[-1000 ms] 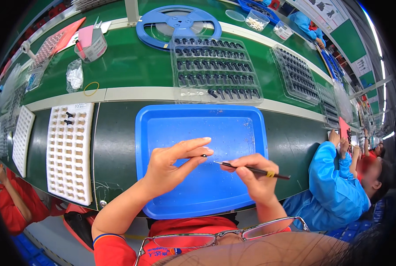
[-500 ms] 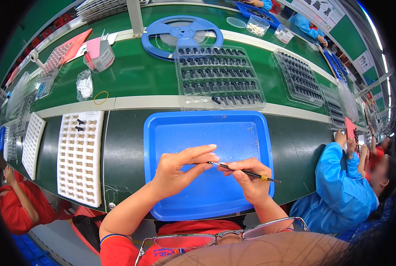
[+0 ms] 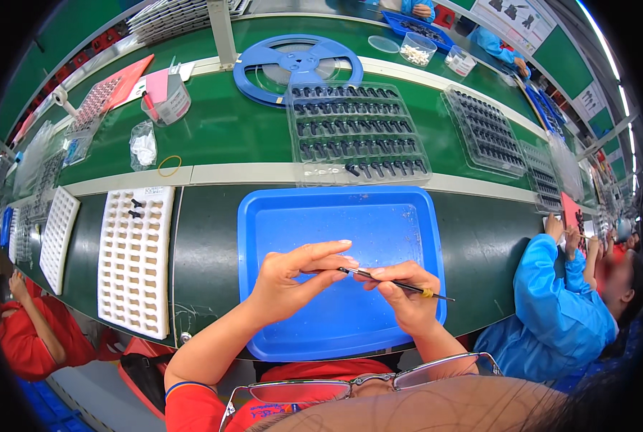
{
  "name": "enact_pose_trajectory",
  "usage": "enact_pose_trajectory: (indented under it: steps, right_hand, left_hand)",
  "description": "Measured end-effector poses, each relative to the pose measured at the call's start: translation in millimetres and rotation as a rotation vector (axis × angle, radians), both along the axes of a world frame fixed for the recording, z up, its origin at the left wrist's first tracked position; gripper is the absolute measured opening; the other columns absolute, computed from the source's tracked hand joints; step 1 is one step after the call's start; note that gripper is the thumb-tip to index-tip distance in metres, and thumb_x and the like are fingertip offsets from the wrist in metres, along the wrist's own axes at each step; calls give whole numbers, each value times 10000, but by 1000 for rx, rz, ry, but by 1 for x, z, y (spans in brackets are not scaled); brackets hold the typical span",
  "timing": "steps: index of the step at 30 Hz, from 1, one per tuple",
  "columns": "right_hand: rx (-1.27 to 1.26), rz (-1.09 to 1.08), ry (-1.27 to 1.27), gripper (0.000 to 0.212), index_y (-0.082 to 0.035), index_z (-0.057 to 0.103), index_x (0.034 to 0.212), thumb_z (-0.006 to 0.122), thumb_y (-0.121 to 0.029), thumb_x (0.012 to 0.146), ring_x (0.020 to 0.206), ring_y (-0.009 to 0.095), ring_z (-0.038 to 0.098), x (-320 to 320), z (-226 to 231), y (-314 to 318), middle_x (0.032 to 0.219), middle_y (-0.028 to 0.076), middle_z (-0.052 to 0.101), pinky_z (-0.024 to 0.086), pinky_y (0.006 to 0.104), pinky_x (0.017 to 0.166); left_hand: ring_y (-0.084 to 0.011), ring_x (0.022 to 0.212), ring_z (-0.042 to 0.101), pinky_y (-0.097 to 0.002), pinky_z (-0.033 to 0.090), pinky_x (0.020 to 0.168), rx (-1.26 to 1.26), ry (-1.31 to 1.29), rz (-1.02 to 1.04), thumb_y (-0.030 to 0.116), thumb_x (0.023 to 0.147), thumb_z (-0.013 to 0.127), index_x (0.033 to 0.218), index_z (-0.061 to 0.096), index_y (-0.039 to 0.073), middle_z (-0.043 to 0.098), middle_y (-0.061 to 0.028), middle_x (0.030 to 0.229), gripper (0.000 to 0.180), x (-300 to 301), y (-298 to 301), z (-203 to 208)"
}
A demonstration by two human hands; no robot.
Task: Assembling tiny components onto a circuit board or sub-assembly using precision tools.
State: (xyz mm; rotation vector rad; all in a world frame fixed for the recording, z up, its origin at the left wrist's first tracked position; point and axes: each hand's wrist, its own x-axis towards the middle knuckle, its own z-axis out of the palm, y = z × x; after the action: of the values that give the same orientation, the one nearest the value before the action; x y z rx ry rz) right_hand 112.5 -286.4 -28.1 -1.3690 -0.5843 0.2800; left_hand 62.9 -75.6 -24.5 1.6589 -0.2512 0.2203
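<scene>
Over a blue tray (image 3: pixel 264 338), my left hand (image 3: pixel 285 281) pinches a small black part (image 3: pixel 343 271) between thumb and fingertips, its other fingers stretched above. What the part is exactly is too small to tell. My right hand (image 3: pixel 415 309) holds a slim black pen-like tool (image 3: pixel 410 287) with a silver front end and a yellow band near its back. The tool slants down to the right, its front end at the part in my left fingers. Fine specks dot the tray floor.
A white foam tray (image 3: pixel 134 266) with two black parts (image 3: pixel 135 209) lies at left. Behind the blue tray stands a clear blister tray (image 3: pixel 357 133) of black parts, beside a blue reel (image 3: pixel 300 65). A co-worker in a blue sleeve (image 3: pixel 544 302) sits at right; another in red (image 3: pixel 41 331) at left.
The whole view has shifted slightly, so the bench things sit a little lower. Both hands keep nearly the same pose, with the tool still at the small part.
</scene>
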Motion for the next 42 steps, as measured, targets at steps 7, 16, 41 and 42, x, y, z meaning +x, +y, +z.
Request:
enact_pose_trajectory:
  steps: [7, 16, 41, 42]
  right_hand:
    - [32, 6, -19, 208, 15, 625, 976, 684, -166, 892, 906, 308, 694, -1, 1, 1, 961, 190, 688, 585, 393, 746]
    - [65, -12, -38, 202, 15, 629, 988, 682, -155, 893, 908, 311, 691, -3, -1, -3, 971, 190, 685, 584, 399, 753]
    - [56, -8, -177, 146, 6, 647, 994, 681, -79, 879, 859, 278, 696, -6, -5, -11, 991, 223, 687, 572, 374, 754]
    - [73, -10, -177, 143, 4, 651, 996, 685, -52, 869, 869, 260, 699, -6, -7, -11, 991, 208, 693, 569, 353, 764]
  left_hand:
    - [-207, 983, 685, -298, 547, 864, -47, 24, -16, -80, 833, 658, 1241, 574, 8, 709, -139, 1034, 425, -2, 0, 1]
    - [-226, 957, 696, -320, 574, 818, 66, -129, 16, -82, 811, 680, 1144, 635, 7, 713, -134, 1014, 347, -3, -1, 1]
    - [-220, 940, 705, -310, 580, 787, 287, -268, -10, -42, 789, 714, 1058, 684, 18, 719, -107, 1014, 277, 0, -3, 2]
    - [-219, 943, 704, -310, 580, 787, 284, -269, -10, -41, 788, 715, 1054, 687, 21, 719, -103, 1014, 274, 0, -3, 2]
